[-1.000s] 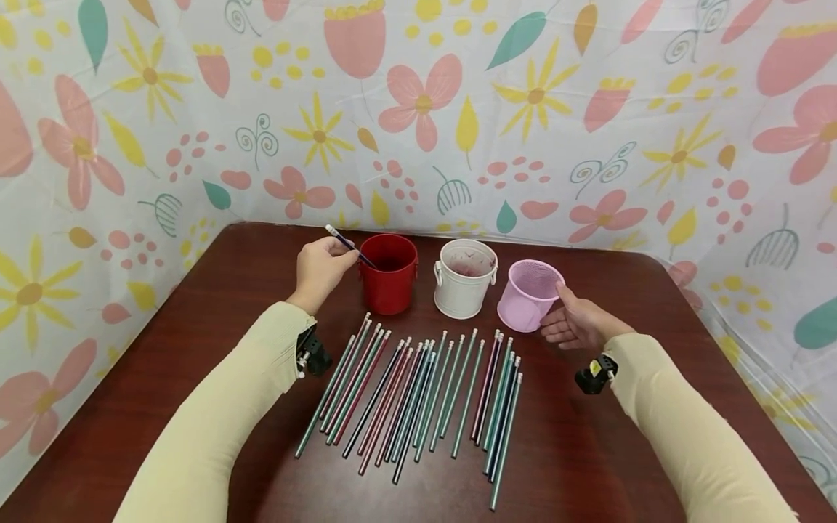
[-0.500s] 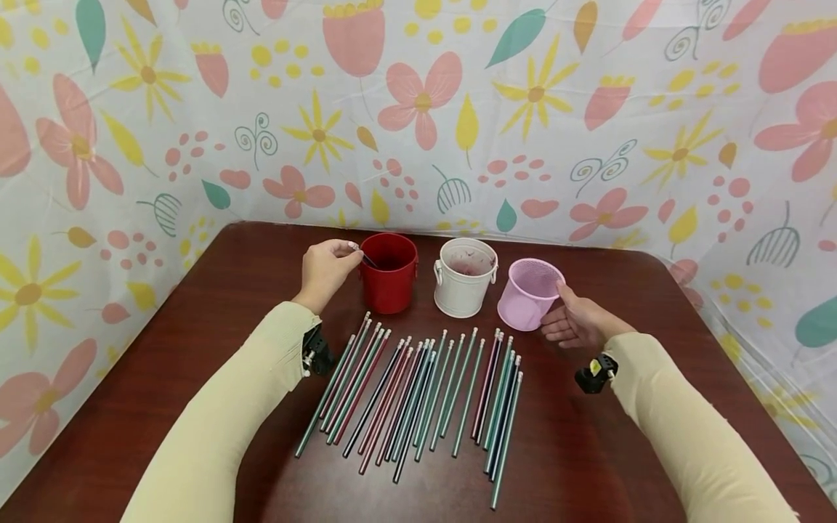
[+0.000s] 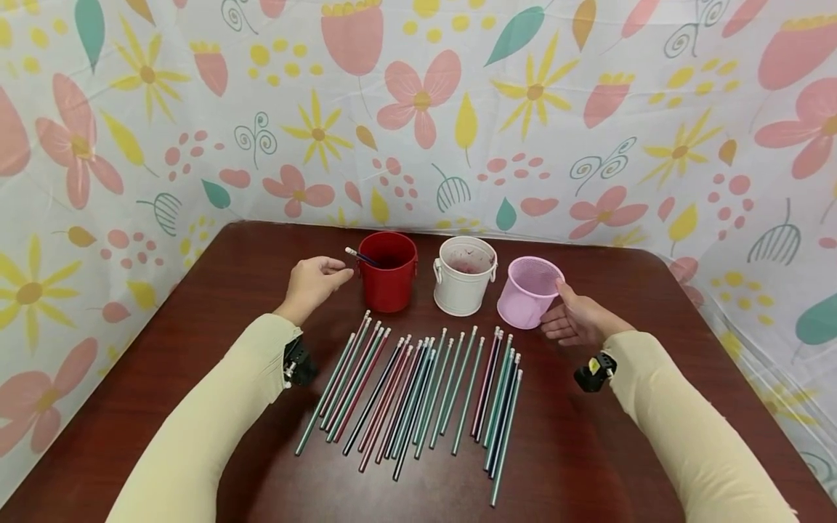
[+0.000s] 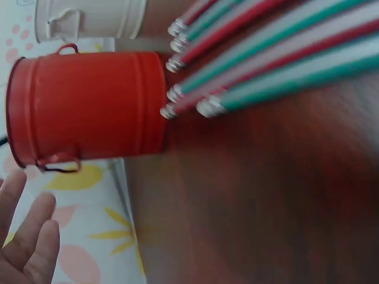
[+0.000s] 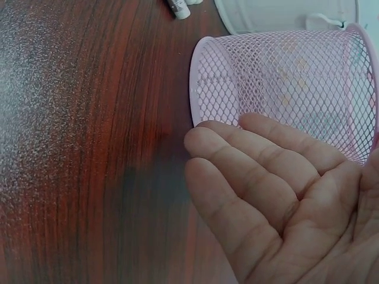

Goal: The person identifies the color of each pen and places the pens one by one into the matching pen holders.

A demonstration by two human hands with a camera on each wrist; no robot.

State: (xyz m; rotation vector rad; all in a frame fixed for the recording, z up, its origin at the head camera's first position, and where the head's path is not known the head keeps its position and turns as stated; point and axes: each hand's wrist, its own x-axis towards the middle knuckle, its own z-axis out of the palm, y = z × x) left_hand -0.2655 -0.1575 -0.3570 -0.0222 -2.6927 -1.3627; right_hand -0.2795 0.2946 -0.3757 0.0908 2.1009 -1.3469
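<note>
A dark pencil (image 3: 362,256) with a white eraser end leans over the rim of the red bucket (image 3: 387,290), its lower part hidden inside. Just left of that bucket is my left hand (image 3: 312,285), holding nothing; its fingers look spread in the left wrist view. My right hand (image 3: 580,319) is at the right side of the pink mesh cup (image 3: 522,305), thumb against it near the rim. In the right wrist view its other fingers (image 5: 254,171) lie extended beside the mesh. Between bucket and cup stands a white bucket (image 3: 461,294), stained inside.
Many pencils, such as a green one (image 3: 506,439), lie in a loose row on the dark wood table (image 3: 588,465), eraser ends toward the containers. A flowered cloth (image 3: 418,167) hangs behind the table's far edge.
My left hand has let go of the dark pencil, which now rests in the red bucket, and has drawn back slightly down and left. My right hand has stayed at the pink cup.
</note>
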